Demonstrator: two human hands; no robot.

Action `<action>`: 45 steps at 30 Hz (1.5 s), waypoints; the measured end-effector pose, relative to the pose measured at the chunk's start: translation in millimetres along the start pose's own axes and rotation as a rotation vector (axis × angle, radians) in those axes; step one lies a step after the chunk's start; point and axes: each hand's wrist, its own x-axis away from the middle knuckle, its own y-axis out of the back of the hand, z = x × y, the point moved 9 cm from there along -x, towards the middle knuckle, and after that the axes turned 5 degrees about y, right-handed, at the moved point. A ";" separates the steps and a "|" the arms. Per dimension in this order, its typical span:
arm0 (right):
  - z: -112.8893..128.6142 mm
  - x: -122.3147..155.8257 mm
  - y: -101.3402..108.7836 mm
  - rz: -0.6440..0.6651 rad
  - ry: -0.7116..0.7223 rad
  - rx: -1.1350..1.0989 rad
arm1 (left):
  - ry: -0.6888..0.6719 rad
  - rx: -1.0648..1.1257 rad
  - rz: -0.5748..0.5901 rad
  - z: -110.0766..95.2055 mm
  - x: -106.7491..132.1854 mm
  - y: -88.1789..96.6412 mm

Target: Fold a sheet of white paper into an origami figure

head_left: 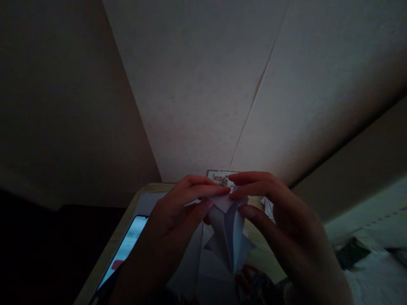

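Observation:
A folded piece of white paper point(229, 235) is held upright between both hands above a small wooden table point(104, 254). My left hand point(178, 216) pinches its top edge from the left, fingers pressed together. My right hand point(280, 220) pinches the same top edge from the right, forefinger meeting the left one. The paper has several creases and narrows to a point below the fingers. More white sheets point(190, 271) lie flat on the table under it.
A lit phone point(125, 250) lies on the table at the left. A small white box with red print point(221, 177) sits behind the fingers by the wall. Pale wall panels fill the upper view. Bedding and a dark object point(351, 252) lie at the right.

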 end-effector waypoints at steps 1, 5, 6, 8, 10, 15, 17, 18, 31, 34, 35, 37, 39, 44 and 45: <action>-1.2 -0.2 1.1 -0.014 -0.014 -0.022 | 0.018 0.004 0.012 1.8 0.0 -2.0; -4.2 -0.6 4.9 -0.049 -0.053 -0.085 | 0.029 0.031 -0.041 3.0 0.2 -0.3; -4.5 -0.4 5.6 -0.054 -0.060 -0.097 | 0.023 0.043 -0.053 2.2 0.1 0.2; -5.5 0.3 7.4 -0.074 -0.078 -0.120 | 0.023 0.083 -0.055 1.5 -0.3 -0.6; -7.1 1.3 8.4 -0.097 -0.102 -0.148 | 0.052 0.136 -0.058 2.4 -0.8 -2.1; -3.3 3.7 8.3 -0.168 -0.090 -0.207 | 0.159 0.306 -0.148 7.9 3.1 -4.5; -0.5 4.9 7.4 -0.197 -0.080 -0.222 | 0.179 0.391 -0.143 9.0 4.7 -10.4; -1.1 6.2 8.3 -0.227 -0.094 -0.232 | 0.191 0.439 -0.127 9.8 5.0 -14.5; 6.8 10.2 18.5 -0.243 -0.054 -0.114 | 0.243 0.663 -0.058 17.5 3.2 -29.7; 7.2 10.7 15.4 -0.219 -0.075 -0.174 | 0.243 0.694 -0.009 14.6 3.7 -31.7; 6.5 10.8 14.5 -0.220 -0.090 -0.209 | 0.231 0.705 0.007 13.5 3.0 -32.0; 5.3 10.5 14.1 -0.230 -0.109 -0.268 | 0.205 0.706 0.024 13.4 0.9 -32.0; 5.0 9.3 15.2 -0.237 -0.107 -0.285 | 0.184 0.690 0.046 15.3 -1.6 -33.8; 0.5 5.4 14.9 -0.184 -0.112 -0.275 | 0.195 0.729 0.062 18.2 -2.2 -38.8; 0.2 5.1 15.0 -0.182 -0.108 -0.284 | 0.213 0.744 0.074 17.5 -1.1 -40.2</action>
